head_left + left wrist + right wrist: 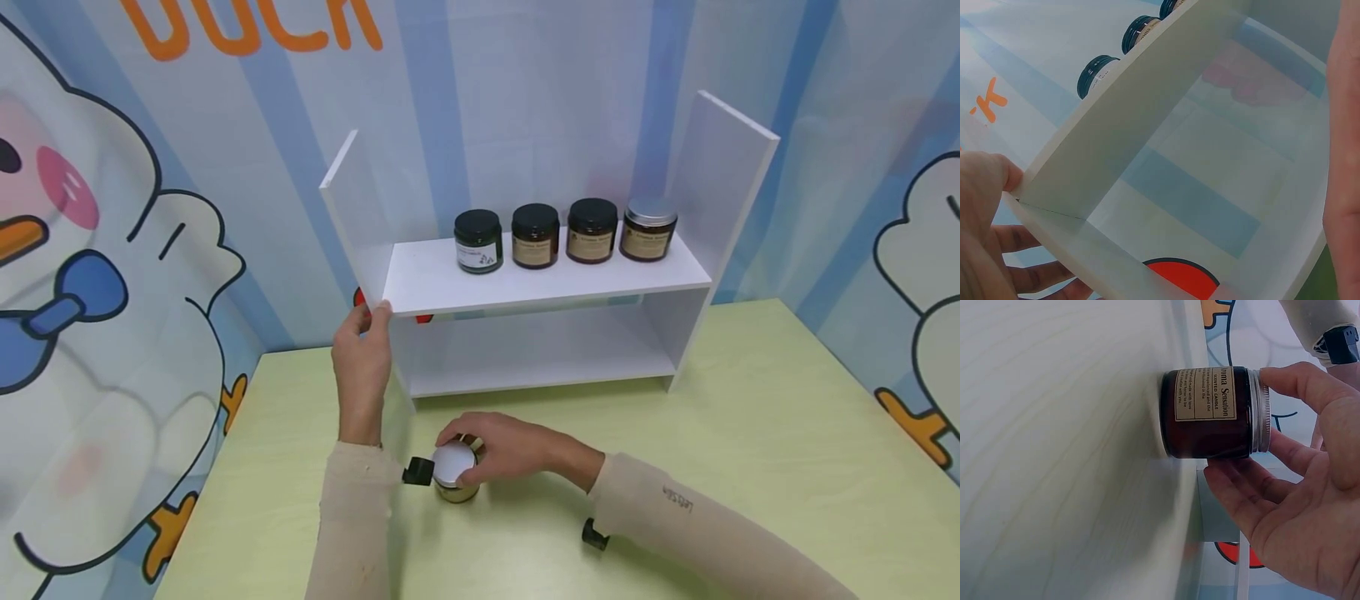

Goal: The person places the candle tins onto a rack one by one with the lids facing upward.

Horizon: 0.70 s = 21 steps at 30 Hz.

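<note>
My right hand (513,450) grips a scented candle jar (456,492) by its silver lid, low over the table in front of the shelf. In the right wrist view the candle jar (1207,412) is brown glass with a beige label, its base at or just above the tabletop. My left hand (362,367) holds the left side of a white shelf (547,283). The left wrist view shows the left hand (985,231) with its thumb at the board's front edge and its fingers spread along the outside of the side panel.
On the shelf's upper board stand a green jar (478,242) with a black lid, two brown jars with black lids, one being this jar (536,237), and a silver-lidded jar (648,229). The pale table (750,467) meets a cartoon-printed backdrop (525,100) behind and at both sides.
</note>
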Tool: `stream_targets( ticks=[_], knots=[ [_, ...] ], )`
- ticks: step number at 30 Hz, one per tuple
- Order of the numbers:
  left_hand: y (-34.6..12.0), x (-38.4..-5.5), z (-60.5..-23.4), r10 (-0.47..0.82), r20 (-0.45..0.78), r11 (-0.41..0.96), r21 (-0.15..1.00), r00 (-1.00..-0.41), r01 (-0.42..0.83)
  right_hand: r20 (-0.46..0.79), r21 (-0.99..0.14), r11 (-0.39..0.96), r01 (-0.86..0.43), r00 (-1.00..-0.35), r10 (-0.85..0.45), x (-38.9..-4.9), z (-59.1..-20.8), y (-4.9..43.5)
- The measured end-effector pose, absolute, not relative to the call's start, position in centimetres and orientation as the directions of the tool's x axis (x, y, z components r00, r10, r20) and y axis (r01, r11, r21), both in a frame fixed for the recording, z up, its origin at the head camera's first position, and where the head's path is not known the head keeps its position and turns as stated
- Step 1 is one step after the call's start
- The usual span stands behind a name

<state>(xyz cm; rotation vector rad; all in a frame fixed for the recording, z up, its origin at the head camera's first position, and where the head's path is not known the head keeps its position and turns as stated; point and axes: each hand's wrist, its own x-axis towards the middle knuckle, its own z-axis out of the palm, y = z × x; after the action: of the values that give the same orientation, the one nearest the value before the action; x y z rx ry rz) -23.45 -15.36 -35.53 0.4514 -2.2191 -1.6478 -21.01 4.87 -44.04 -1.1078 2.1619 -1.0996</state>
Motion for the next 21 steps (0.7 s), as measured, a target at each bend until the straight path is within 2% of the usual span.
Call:
stream_targets(
  ticks=[14, 21],
  knots=[
    [-15.51, -23.38, -35.58, -0.43, 0.109, 0.287, 0.958, -0.896, -0.021, -0.031, -0.784, 0.384, -0.488, -0.586, -0.809, -20.9, -43.99, 5.41],
    [-15.5, -23.48, -35.54, -0.432, 0.098, 0.289, 0.957, -0.896, -0.034, -0.012, -0.723, 0.423, -0.546, -0.602, -0.798, -20.62, -43.83, 5.38]
  ],
)
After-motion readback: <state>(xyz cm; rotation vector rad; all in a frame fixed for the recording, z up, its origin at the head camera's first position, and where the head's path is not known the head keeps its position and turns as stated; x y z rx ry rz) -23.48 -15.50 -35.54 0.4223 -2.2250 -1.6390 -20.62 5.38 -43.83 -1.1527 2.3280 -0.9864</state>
